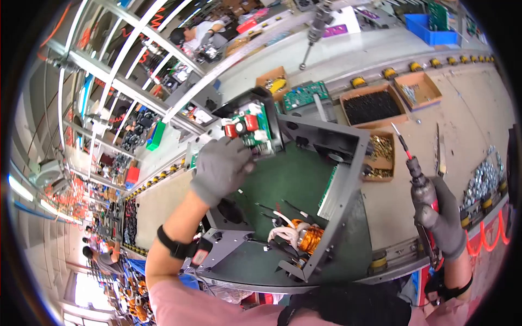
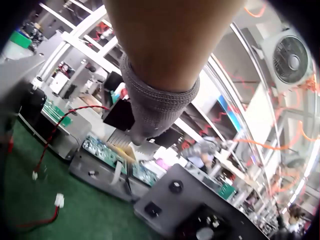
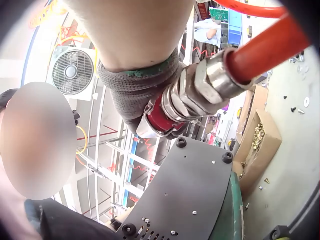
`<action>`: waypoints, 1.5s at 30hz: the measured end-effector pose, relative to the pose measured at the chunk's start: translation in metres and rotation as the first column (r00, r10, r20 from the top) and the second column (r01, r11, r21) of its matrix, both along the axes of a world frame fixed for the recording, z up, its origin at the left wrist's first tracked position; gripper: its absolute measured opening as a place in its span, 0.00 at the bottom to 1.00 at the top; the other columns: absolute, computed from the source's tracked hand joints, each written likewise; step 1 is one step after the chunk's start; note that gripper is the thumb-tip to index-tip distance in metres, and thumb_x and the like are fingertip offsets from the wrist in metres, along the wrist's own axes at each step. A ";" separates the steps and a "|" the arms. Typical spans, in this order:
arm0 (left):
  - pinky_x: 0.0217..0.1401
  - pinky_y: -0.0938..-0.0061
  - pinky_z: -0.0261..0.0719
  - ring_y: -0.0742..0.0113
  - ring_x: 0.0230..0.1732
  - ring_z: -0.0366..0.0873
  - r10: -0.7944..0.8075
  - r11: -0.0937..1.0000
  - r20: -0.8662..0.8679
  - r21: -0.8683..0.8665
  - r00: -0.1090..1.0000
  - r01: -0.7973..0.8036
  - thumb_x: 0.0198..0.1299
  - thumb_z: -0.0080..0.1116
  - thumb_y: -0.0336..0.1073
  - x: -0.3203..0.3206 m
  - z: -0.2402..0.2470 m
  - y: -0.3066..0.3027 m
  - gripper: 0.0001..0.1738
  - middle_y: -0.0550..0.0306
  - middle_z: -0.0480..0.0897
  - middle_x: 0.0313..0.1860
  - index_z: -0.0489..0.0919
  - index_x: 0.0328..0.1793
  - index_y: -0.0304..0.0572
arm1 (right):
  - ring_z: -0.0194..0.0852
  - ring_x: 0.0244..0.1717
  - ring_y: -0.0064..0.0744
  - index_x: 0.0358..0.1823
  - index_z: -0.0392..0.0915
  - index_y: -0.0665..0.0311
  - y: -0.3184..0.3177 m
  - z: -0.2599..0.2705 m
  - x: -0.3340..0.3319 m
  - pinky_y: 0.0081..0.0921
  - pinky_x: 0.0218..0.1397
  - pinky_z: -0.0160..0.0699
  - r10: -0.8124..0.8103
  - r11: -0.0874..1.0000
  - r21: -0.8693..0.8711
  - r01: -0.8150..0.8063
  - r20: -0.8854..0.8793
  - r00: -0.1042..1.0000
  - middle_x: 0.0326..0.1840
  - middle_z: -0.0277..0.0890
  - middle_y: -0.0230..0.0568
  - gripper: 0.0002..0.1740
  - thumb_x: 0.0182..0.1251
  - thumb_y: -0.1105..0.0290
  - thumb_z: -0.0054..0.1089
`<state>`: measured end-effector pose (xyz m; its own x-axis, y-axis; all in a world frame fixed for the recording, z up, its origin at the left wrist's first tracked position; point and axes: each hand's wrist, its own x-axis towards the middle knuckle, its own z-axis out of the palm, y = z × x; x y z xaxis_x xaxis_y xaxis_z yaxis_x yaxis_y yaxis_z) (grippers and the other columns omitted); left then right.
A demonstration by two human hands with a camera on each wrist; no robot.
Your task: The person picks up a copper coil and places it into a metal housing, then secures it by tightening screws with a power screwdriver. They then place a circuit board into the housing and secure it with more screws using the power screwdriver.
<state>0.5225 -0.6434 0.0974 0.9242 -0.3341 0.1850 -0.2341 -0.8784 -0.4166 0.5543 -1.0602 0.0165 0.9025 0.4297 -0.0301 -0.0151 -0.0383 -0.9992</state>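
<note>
- Fingers (image 1: pixel 239 153) of the left hand (image 1: pixel 220 168) are curled on a circuit board (image 1: pixel 247 127) at the chassis's (image 1: pixel 337 142) far left, head view; a pneumatic screwdriver (image 1: pixel 418 182) is clasped upright by the right hand (image 1: pixel 443 220).
- Left wrist: the grip is hidden by the glove.
- Right wrist: the screwdriver's base is clasped; board positioning is judged underway, and the bit is needed at the board.

A factory hall. The pale counter (image 1: pixel 478 108) carries cardboard boxes (image 1: pixel 375 106) and a blue bin (image 1: pixel 429 27). White metal racking (image 1: pixel 130 49) runs along the left. A wall fan (image 3: pixel 70 70) hangs high. Low left there is bright glare, perhaps a window (image 1: pixel 87 290).
</note>
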 end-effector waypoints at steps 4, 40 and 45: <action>0.34 0.68 0.72 0.65 0.36 0.75 -0.270 0.952 -0.218 0.084 0.938 0.294 0.41 0.66 0.44 -0.008 0.003 -0.045 0.10 0.65 0.74 0.30 0.79 0.28 0.53 | 0.67 0.40 0.22 0.50 0.71 0.70 -0.010 -0.007 -0.004 0.25 0.46 0.71 0.003 1.000 -0.025 -0.003 0.031 1.000 0.37 0.71 0.33 0.33 0.56 0.49 0.66; 0.29 0.69 0.68 0.65 0.32 0.72 -0.506 0.844 -0.533 -0.143 0.678 0.518 0.34 0.64 0.40 0.009 -0.028 -0.084 0.11 0.65 0.70 0.26 0.78 0.28 0.51 | 0.80 0.33 0.55 0.55 0.69 0.59 -0.026 -0.017 0.032 0.43 0.37 0.77 0.412 0.674 -0.698 -0.242 0.083 0.907 0.25 0.78 0.48 0.41 0.37 0.54 0.79; 0.28 0.69 0.66 0.65 0.31 0.71 -0.500 0.843 -0.517 -0.106 0.695 0.528 0.32 0.64 0.41 0.010 -0.028 -0.085 0.13 0.65 0.69 0.25 0.78 0.28 0.51 | 0.80 0.33 0.55 0.54 0.69 0.58 -0.030 -0.017 0.032 0.44 0.38 0.76 0.395 0.663 -0.705 -0.252 0.043 0.918 0.25 0.78 0.48 0.41 0.37 0.54 0.79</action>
<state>0.5321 -0.7287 0.0693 0.5561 -0.7807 -0.2851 -0.8299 -0.5400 -0.1401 0.5862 -1.0906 -0.0008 0.7290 0.6224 -0.2848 0.3028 -0.6664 -0.6814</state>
